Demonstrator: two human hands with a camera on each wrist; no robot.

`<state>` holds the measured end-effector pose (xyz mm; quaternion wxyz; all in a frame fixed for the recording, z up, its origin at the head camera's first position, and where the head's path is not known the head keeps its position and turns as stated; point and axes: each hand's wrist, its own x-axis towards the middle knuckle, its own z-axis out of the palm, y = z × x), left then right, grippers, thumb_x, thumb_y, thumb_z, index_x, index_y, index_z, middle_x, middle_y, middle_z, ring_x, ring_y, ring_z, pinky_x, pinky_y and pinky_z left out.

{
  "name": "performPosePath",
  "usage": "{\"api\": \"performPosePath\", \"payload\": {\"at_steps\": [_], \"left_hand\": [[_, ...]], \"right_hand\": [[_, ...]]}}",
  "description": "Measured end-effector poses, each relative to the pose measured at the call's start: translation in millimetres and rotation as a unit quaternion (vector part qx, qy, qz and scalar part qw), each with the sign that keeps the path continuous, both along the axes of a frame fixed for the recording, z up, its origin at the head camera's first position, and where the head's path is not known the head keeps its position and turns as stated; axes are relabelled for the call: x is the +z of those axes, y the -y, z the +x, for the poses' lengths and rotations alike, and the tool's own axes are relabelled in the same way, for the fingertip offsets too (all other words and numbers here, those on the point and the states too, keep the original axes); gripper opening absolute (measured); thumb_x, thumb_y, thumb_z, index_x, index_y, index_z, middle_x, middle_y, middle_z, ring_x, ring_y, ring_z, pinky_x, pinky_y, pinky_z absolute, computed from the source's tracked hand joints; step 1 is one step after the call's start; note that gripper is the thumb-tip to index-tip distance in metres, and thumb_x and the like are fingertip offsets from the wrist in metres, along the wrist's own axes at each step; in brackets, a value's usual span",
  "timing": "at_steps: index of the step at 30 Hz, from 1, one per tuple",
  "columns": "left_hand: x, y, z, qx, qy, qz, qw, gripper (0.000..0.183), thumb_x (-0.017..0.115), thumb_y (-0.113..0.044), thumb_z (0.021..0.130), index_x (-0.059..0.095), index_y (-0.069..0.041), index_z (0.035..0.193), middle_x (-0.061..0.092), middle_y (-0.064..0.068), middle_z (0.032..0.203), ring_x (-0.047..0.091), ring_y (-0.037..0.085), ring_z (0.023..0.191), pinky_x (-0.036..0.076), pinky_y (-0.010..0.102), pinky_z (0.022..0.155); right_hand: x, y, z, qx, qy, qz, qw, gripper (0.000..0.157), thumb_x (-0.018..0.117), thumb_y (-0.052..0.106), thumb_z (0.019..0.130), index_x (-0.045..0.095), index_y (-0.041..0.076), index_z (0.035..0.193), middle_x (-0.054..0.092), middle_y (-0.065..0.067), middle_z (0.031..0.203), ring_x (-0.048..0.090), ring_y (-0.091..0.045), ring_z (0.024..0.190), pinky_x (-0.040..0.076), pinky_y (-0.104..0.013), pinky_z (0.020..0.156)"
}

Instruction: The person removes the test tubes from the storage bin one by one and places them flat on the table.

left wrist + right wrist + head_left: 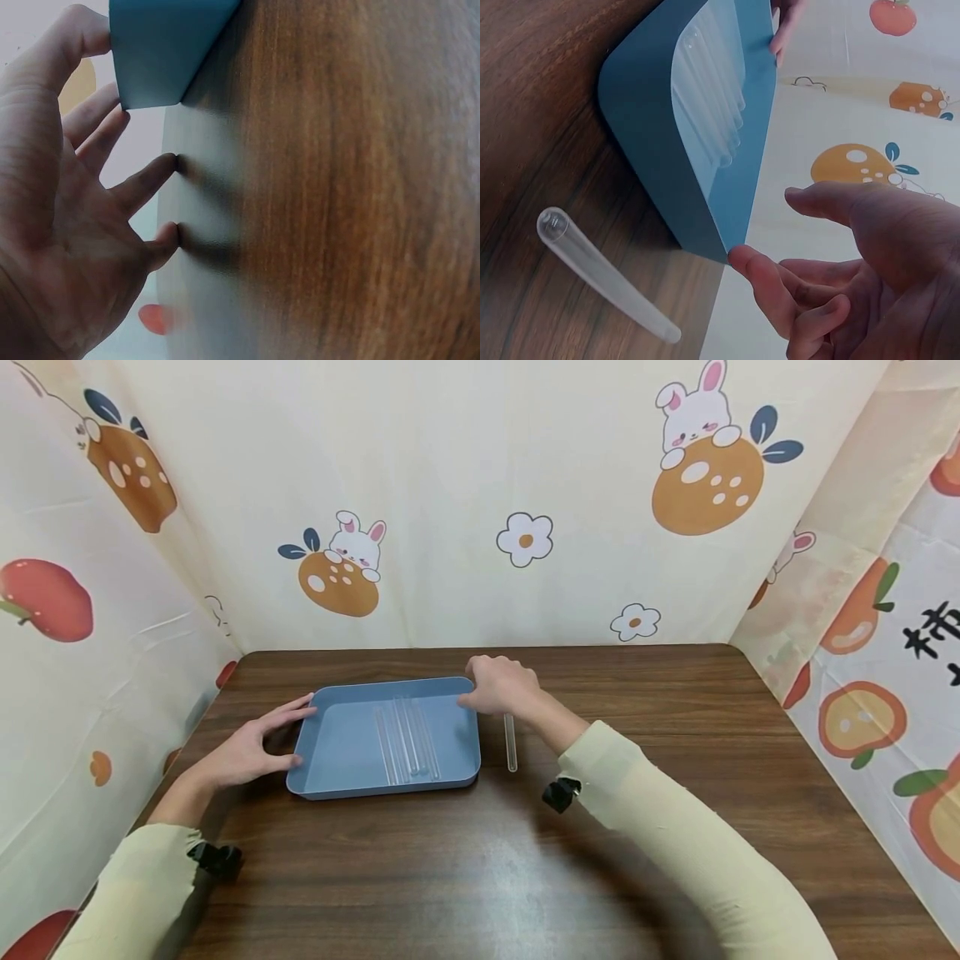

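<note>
A blue rectangular tray (337,735) rests on the table, with several clear test tubes (407,739) lying side by side inside it. At its left end is my left hand (243,752), thumb and fingers spread along the short side. The left wrist view has the thumb tip at the tray wall (161,56) and two fingertips down on the table. My right hand (501,685) is over the far right corner; in the right wrist view one fingertip meets that corner while the thumb stays apart. A single test tube (607,277) lies on the table beside the tray's right side.
The brown wood-grain table (420,877) stretches in front of the tray and off to the right. Printed curtains (450,585) with rabbits and fruit hang behind the table and along both sides. Small black devices (561,794) are strapped to both wrists.
</note>
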<state>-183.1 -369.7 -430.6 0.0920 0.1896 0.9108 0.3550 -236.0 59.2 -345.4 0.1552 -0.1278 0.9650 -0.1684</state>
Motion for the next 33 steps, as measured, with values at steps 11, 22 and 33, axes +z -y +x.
{"api": "performPosePath", "payload": {"at_steps": [11, 22, 33], "left_hand": [[1.7, -2, -1.9, 0.0, 0.009, 0.005, 0.9999, 0.079, 0.087, -0.016, 0.095, 0.053, -0.007, 0.166, 0.03, 0.021, 0.187, 0.028, 0.061, 0.166, 0.028, 0.087, 0.123], [1.1, 0, -0.9, 0.0, 0.006, 0.003, 1.0, 0.079, 0.087, -0.016, 0.095, 0.053, -0.007, 0.166, 0.03, 0.02, 0.187, 0.028, 0.061, 0.166, 0.027, 0.088, 0.123], [0.6, 0, 0.0, -0.001, 0.003, 0.005, 1.0, 0.078, 0.087, -0.017, 0.096, 0.054, -0.008, 0.166, 0.03, 0.019, 0.187, 0.028, 0.057, 0.168, 0.028, 0.086, 0.123]], "right_hand": [[0.2, 18, 1.0, 0.019, 0.005, 0.001, 1.0, 0.066, 0.078, 0.041, 0.105, 0.059, 0.015, 0.162, 0.076, -0.009, 0.145, 0.086, -0.026, 0.08, 0.057, -0.039, 0.075], [0.8, 32, 1.3, 0.046, 0.013, 0.008, 0.999, 0.068, 0.079, 0.043, 0.104, 0.058, 0.016, 0.163, 0.08, -0.006, 0.121, 0.084, -0.024, 0.076, 0.058, -0.042, 0.081], [-3.5, 39, -2.6, 0.053, 0.031, 0.006, 0.998, 0.067, 0.08, 0.04, 0.104, 0.058, 0.017, 0.162, 0.079, -0.005, 0.117, 0.086, -0.025, 0.082, 0.059, -0.046, 0.089]]}}
